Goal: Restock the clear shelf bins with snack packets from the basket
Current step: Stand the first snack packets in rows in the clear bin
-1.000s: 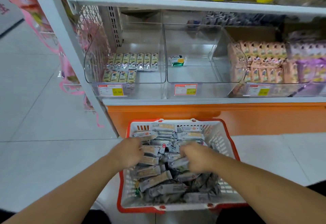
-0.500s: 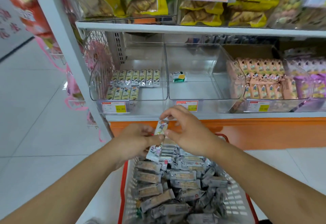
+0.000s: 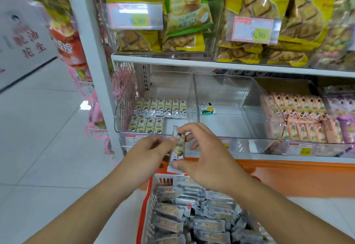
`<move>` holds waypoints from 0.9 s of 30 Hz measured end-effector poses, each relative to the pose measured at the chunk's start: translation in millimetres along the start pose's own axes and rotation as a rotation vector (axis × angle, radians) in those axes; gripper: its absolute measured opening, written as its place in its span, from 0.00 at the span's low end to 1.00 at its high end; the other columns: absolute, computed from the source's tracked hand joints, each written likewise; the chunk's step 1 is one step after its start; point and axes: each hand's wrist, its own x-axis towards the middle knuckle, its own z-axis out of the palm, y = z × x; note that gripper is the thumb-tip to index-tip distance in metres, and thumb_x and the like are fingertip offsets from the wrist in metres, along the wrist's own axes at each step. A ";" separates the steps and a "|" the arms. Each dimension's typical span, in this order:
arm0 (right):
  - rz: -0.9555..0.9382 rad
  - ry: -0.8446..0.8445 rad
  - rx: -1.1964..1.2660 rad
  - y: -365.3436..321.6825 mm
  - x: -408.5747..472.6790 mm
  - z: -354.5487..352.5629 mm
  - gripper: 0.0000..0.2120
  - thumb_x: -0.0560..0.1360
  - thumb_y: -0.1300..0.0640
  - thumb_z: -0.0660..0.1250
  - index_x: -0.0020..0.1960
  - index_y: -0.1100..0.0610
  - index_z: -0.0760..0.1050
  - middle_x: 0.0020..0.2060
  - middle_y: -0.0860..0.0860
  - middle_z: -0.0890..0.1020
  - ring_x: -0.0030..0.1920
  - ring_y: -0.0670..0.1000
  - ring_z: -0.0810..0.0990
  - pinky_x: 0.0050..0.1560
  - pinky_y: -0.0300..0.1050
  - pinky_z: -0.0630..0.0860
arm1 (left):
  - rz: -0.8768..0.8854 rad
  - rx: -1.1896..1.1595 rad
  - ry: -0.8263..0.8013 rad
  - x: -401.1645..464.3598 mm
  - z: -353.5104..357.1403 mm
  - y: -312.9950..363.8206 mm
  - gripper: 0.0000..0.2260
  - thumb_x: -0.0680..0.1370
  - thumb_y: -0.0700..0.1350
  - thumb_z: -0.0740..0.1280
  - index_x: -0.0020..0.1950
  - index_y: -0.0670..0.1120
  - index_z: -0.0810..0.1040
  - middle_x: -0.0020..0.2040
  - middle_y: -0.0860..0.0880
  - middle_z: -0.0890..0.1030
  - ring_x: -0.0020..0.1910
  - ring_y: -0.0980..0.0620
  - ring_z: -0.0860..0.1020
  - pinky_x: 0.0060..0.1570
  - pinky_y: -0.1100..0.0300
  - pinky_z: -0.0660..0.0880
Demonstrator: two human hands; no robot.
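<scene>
We see the shelf (image 3: 211,64) with its clear bins (image 3: 226,97), then the basket (image 3: 151,191) full of packets below. Our left hand (image 3: 151,153) and right hand (image 3: 207,155) both pinch one snack packet (image 3: 178,147) before the left bin.

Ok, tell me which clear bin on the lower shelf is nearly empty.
The middle clear bin: it holds a single green-and-white packet, while its neighbours hold rows.

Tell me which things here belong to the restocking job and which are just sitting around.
Job:
- small snack packet, held by left hand and right hand
- red and white plastic basket of grey packets
- clear plastic shelf bin, part-filled

Not involved:
- yellow biscuit bags
- lone green and white packet
- peach packets
</scene>
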 end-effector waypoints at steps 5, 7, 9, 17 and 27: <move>-0.012 0.040 -0.161 -12.9 73.6 -2.6 0.31 0.71 0.47 0.81 0.69 0.48 0.70 0.60 0.42 0.70 0.59 0.45 0.74 0.57 0.41 0.73 | 0.269 0.420 0.186 27.6 -44.7 3.3 0.09 0.84 0.55 0.61 0.51 0.56 0.79 0.47 0.58 0.79 0.48 0.63 0.76 0.46 0.64 0.69; 0.002 -0.016 -0.278 -10.3 107.3 4.5 0.32 0.71 0.49 0.81 0.70 0.52 0.71 0.64 0.48 0.72 0.62 0.50 0.74 0.57 0.43 0.71 | 0.303 0.552 0.173 43.1 -56.6 -11.7 0.10 0.85 0.55 0.58 0.49 0.57 0.77 0.47 0.58 0.77 0.49 0.61 0.75 0.47 0.62 0.67; 0.023 -0.078 -0.356 -3.9 135.9 14.7 0.31 0.72 0.52 0.80 0.70 0.55 0.71 0.66 0.52 0.72 0.63 0.52 0.73 0.54 0.41 0.67 | 0.287 0.584 0.155 54.5 -60.4 -27.2 0.14 0.85 0.55 0.57 0.41 0.56 0.71 0.42 0.56 0.75 0.46 0.59 0.74 0.46 0.57 0.66; 0.161 -0.176 -0.445 28.1 180.2 46.5 0.28 0.67 0.56 0.84 0.61 0.58 0.74 0.52 0.54 0.78 0.50 0.53 0.77 0.37 0.44 0.70 | 0.308 0.609 0.168 68.1 -54.9 -47.5 0.18 0.86 0.54 0.57 0.36 0.58 0.65 0.36 0.55 0.73 0.41 0.54 0.74 0.51 0.48 0.73; 0.236 -0.192 -0.343 31.1 180.3 51.3 0.27 0.70 0.50 0.82 0.62 0.55 0.73 0.57 0.52 0.77 0.55 0.54 0.76 0.55 0.49 0.78 | 0.330 0.647 0.181 68.6 -51.3 -48.6 0.18 0.86 0.53 0.57 0.35 0.59 0.63 0.34 0.58 0.70 0.40 0.63 0.70 0.56 0.47 0.71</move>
